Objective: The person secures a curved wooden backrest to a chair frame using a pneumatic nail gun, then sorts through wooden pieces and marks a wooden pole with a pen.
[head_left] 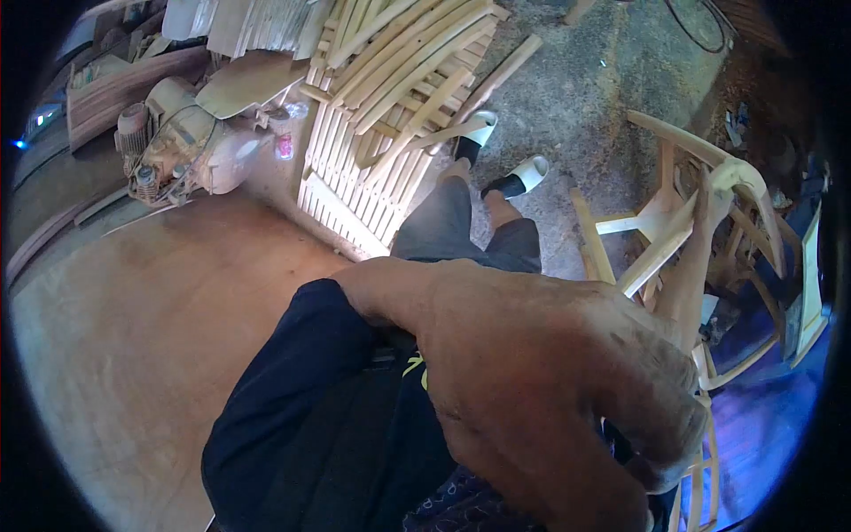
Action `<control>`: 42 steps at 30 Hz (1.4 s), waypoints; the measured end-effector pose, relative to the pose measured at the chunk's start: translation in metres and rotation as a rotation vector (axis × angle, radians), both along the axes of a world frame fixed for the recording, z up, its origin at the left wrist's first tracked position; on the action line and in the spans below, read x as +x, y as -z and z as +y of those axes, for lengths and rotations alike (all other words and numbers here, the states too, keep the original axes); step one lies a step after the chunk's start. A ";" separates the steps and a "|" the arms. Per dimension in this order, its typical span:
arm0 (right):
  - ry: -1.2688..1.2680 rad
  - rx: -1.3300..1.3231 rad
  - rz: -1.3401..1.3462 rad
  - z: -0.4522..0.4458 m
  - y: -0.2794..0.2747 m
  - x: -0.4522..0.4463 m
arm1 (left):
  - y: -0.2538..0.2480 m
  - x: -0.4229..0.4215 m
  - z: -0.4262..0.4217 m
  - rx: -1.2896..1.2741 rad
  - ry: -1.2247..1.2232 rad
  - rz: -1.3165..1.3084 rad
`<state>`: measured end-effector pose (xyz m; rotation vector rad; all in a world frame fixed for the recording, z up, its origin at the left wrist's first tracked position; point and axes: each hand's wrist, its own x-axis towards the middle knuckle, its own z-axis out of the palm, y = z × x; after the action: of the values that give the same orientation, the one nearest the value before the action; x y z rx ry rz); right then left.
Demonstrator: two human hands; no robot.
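Very close to the camera, my left hand (550, 381) reaches across from the left, palm turned away and fingers curled. Its fingertips are out of sight near the bottom edge, so whatever they may hold cannot be made out. On the right, my right arm stretches out to an unpainted wooden chair frame (659, 222). There my right hand (732, 175) is wrapped over the curved top rail (669, 131). Below the left hand shows my dark navy shirt (310, 408).
Slatted wooden panels (355, 191) with curved slats (412, 62) lie ahead of my feet. A dusty air compressor (199, 146) stands at left beside a broad brown board (151, 337). More chair parts (808, 284) and a blue sheet (771, 434) are at right. The floor (585, 97) is concrete.
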<state>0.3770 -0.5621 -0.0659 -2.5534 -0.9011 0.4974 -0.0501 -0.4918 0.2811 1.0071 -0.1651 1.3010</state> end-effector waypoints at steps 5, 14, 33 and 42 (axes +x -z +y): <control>0.201 -0.310 -0.160 -0.052 -0.051 -0.110 | 0.015 -0.027 0.035 0.074 0.074 -0.008; 0.296 -0.243 -0.210 -0.090 -0.027 -0.126 | 0.065 -0.071 0.065 -0.072 0.315 0.035; 0.321 -0.174 -0.249 -0.098 -0.018 -0.121 | 0.336 -0.192 -0.064 -0.045 1.888 1.672; 0.335 -0.169 -0.255 -0.104 -0.011 -0.116 | 0.330 -0.176 -0.055 -0.641 1.255 1.651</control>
<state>0.2605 -0.6666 -0.0548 -2.8915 -0.5066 0.1546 -0.2266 -0.5464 -0.0491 0.8307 0.7425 -0.7747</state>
